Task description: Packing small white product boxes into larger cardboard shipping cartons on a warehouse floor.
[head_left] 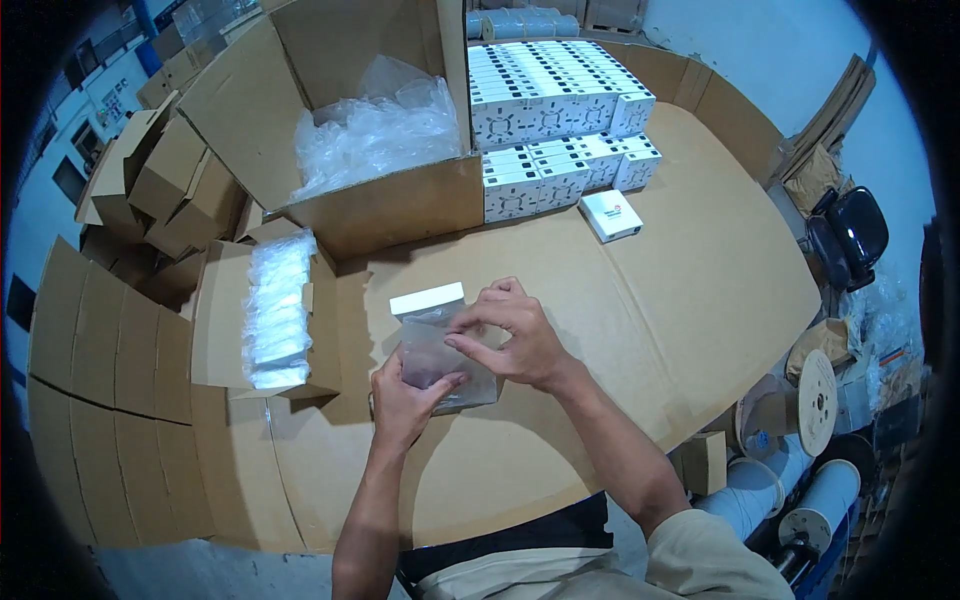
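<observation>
Two bare hands are handling a clear plastic bag (425, 362) above a cardboard-covered table (540, 450).
The left hand (402, 398) is pinching the bag between its thumb on top and fingers underneath; the right hand (515, 335) is curling thumb and forefinger close together over it, though I cannot tell whether film is caught between them. A white box (427, 300) is showing just beyond the bag, wrapped packs (278, 310) are filling an open carton (220, 325) at left, and stacked white boxes (560, 105) are standing farthest back.

free passage rightward, cartons (395, 203) leftward
</observation>
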Motion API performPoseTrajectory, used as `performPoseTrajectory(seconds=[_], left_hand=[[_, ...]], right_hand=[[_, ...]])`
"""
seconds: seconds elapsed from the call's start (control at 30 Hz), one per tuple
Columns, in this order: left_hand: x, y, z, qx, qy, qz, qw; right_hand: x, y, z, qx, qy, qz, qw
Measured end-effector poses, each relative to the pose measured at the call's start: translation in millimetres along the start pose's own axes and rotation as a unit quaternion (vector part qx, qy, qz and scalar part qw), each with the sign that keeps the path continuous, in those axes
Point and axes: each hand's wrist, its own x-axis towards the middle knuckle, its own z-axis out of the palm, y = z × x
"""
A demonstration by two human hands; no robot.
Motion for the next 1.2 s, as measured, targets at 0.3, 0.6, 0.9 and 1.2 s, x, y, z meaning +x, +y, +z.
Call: performPoseTrajectory(seconds=[0.3,0.6,0.9,1.2], left_hand=[[-5.1,7.0,-5.7,0.035,-0.009,-0.036,0.999],[-6.1,9.3,-9.4,0.005,-0.030,-0.054,0.998],[-5.3,5.5,-11.5,-0.041,0.008,-0.074,0.996],[-2.4,7.9,-11.6,-0.064,0.004,-0.062,0.996]], right_hand=[[3.4,4.5,11.7,0.011,-0.016,-0.003,1.000],[4.8,3.8,23.2,0.006,0.060,-0.008,0.998],[8.4,30.2,-7.5,0.139,0.045,0.124,0.981],[6.6,42.5,5.1,0.153,-0.022,0.154,0.976]])
